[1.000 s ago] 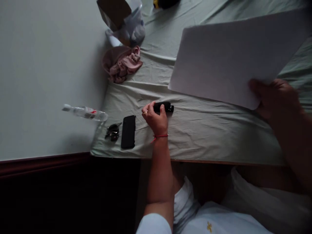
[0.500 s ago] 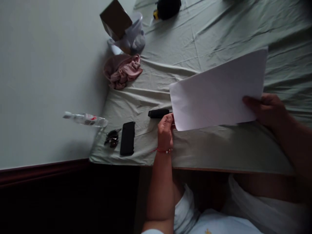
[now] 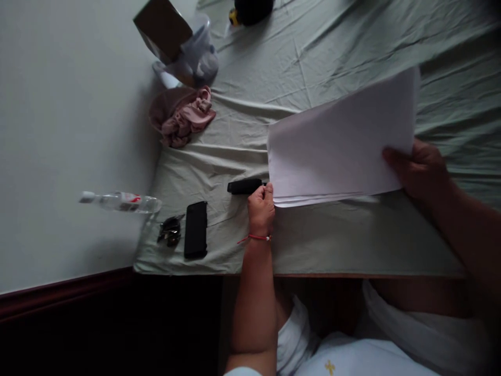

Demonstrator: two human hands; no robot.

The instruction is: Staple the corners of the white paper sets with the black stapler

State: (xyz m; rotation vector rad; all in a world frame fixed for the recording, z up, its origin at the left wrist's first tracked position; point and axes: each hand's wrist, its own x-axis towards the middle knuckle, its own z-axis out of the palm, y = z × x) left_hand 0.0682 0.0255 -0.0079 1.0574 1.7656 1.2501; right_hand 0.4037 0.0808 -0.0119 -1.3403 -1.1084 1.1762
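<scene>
A small stack of white paper sheets (image 3: pixel 340 141) is held up over the cloth, its lower edges slightly fanned apart. My right hand (image 3: pixel 420 169) grips the right side, thumb on top and the other fingers hidden beneath. At the lower left corner my left hand (image 3: pixel 261 209), with a red string bracelet, pinches the sheets between thumb and fingers. Just beyond that hand lies a black stapler-like object (image 3: pixel 245 186), its right end partly hidden by the paper. To the left rests a black phone (image 3: pixel 195 230), face details not visible.
A bunch of keys (image 3: pixel 170 231) and a clear plastic bottle (image 3: pixel 121 202) lie near the wall. Pink cloth (image 3: pixel 186 117), a bag with a brown box (image 3: pixel 164 28), and a black item with a yellow part (image 3: pixel 252 10) sit farther back on the green sheet (image 3: pixel 250 125).
The view has shifted slightly. My left thumb and fingers have closed on the paper's corner, and the lower edges of several sheets now show separately. My right hand keeps its grip.
</scene>
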